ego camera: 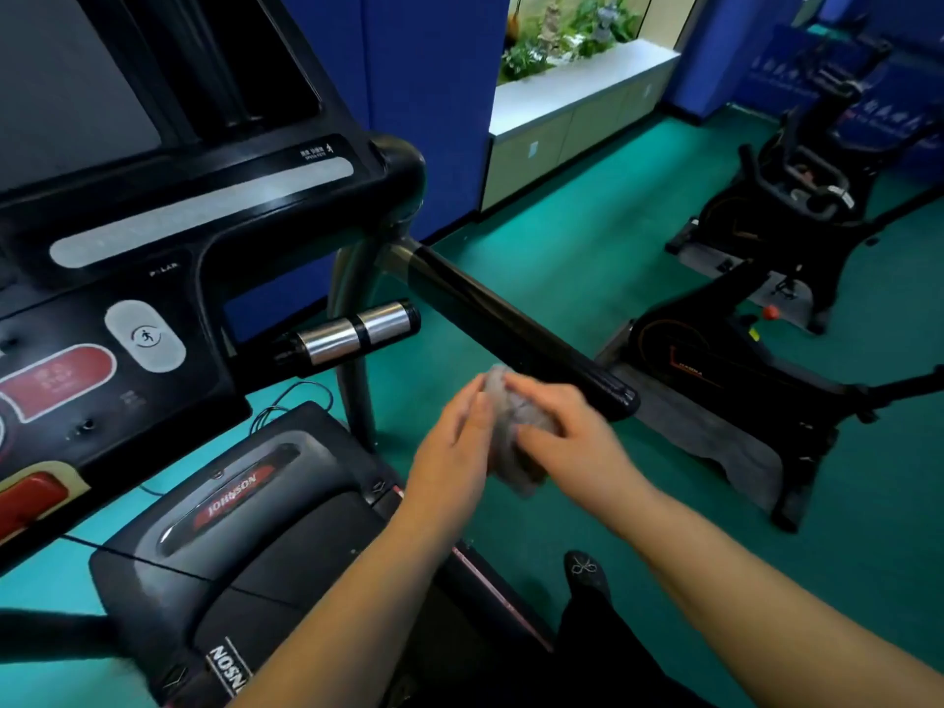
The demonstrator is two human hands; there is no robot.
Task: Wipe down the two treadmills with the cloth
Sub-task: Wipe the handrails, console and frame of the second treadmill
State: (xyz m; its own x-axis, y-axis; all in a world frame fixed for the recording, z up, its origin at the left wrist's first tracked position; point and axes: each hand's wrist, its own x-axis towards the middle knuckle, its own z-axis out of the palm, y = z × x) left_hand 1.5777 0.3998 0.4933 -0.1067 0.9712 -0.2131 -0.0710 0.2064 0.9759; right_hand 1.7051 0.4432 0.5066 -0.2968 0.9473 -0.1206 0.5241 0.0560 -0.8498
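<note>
A black Johnson treadmill fills the left of the view, with its console point(153, 278), a silver pulse grip point(355, 332) and a long black right handrail point(516, 327). A crumpled grey cloth point(511, 431) is bunched between both my hands, just below the end of that handrail and not touching it. My left hand point(454, 447) lies against the cloth's left side with fingers fairly straight. My right hand point(567, 436) holds the cloth from the right with fingers curled over it. The treadmill's motor cover point(240, 503) sits below the console.
Two black exercise bikes point(740, 360) point(807, 186) stand on the green floor to the right. A white cabinet with plants point(577, 94) and blue wall panels point(434, 84) are behind. My dark shoe point(585, 574) is on the floor beside the treadmill deck.
</note>
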